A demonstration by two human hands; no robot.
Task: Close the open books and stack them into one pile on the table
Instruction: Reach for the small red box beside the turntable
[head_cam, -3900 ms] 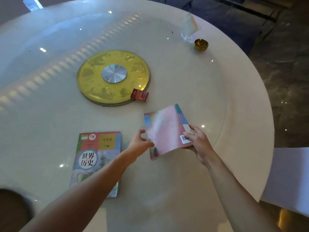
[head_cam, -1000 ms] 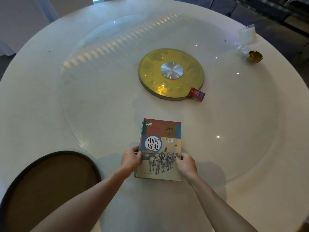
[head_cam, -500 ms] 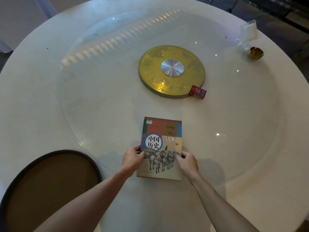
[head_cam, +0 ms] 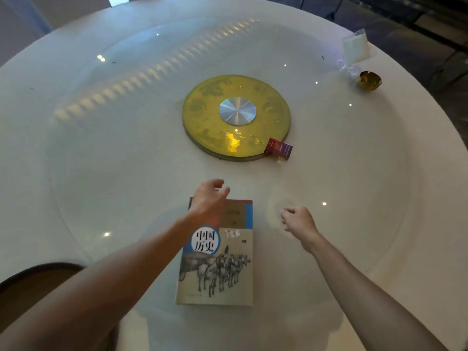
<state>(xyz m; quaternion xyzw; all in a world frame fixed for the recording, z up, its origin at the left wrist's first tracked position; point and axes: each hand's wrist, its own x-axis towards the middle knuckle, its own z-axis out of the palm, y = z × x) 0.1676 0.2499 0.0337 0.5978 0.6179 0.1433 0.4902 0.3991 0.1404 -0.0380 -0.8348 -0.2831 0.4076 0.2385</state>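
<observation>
Both hands are leaving the pile [head_cam: 215,264]: left hand [head_cam: 207,198] fingers spreading empty, right hand [head_cam: 298,220] loosely curled, seemingly empty; stacking is likely finishing.

"中国历史" on book cover [head_cam: 215,262]

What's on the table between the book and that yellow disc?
Nothing but bare table between the book and disc; the left hand hovers over it, head view.

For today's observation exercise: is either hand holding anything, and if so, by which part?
Nothing is held. The left hand hovers open over the closed book's top corner; the right hand, loosely curled, is beside it, empty.
</observation>
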